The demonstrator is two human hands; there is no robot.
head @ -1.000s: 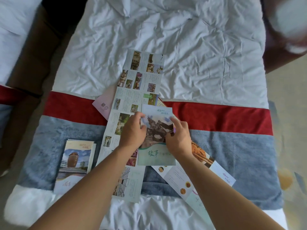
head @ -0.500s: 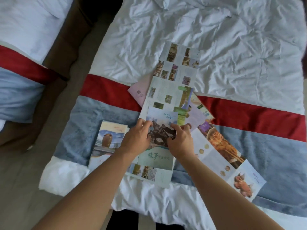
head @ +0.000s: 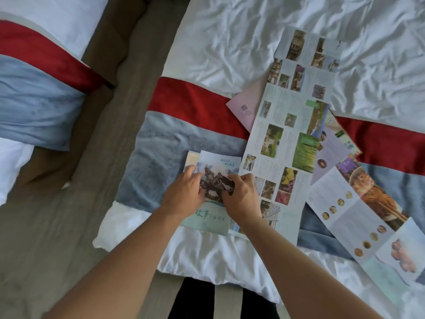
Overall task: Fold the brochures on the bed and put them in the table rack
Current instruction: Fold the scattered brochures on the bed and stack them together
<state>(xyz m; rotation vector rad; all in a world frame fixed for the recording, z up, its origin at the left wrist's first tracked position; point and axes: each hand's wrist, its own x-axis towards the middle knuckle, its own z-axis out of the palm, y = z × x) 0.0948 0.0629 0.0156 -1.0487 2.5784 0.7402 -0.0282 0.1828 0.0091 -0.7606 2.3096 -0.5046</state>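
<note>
Head view: the left hand [head: 184, 194] and the right hand [head: 241, 195] both rest on a folded brochure [head: 216, 194] with a horse-rider cover. Each hand's fingers are curled onto the cover, with the thumbs near its middle. Whether the fingers hook under an edge cannot be told.

The folded brochure lies on the bed [head: 230, 42] near the foot, on the grey-blue band of the runner [head: 161, 143]. It covers another folded brochure [head: 191, 158], of which only a corner shows.

Just to the right, a long unfolded brochure [head: 289, 116] with photo panels lies spread out. A pink leaflet [head: 243, 109] lies partly beneath it. An unfolded food brochure [head: 358, 210] lies further right.

A second bed [head: 34, 65] stands at left.
</note>
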